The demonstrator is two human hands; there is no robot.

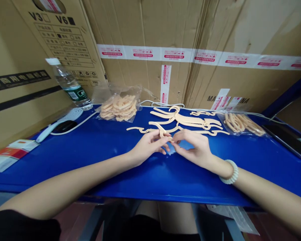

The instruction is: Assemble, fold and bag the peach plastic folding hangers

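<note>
My left hand is closed around a curved beige plastic piece that looks like part of a folding clothes hanger. One arm of the piece sticks up past the fingers. My right hand meets it from the other side, thumb and fingertips pinched at its lower end. The fingers partly hide that end. Just beyond my hands, several similar beige hanger parts lie in a loose group, with a curved hook among them.
Clear bags of beige parts stand at back left and right. A water bottle, hairbrush, black oval object and printed packet are left. A phone lies right. Cardboard boxes wall the blue table.
</note>
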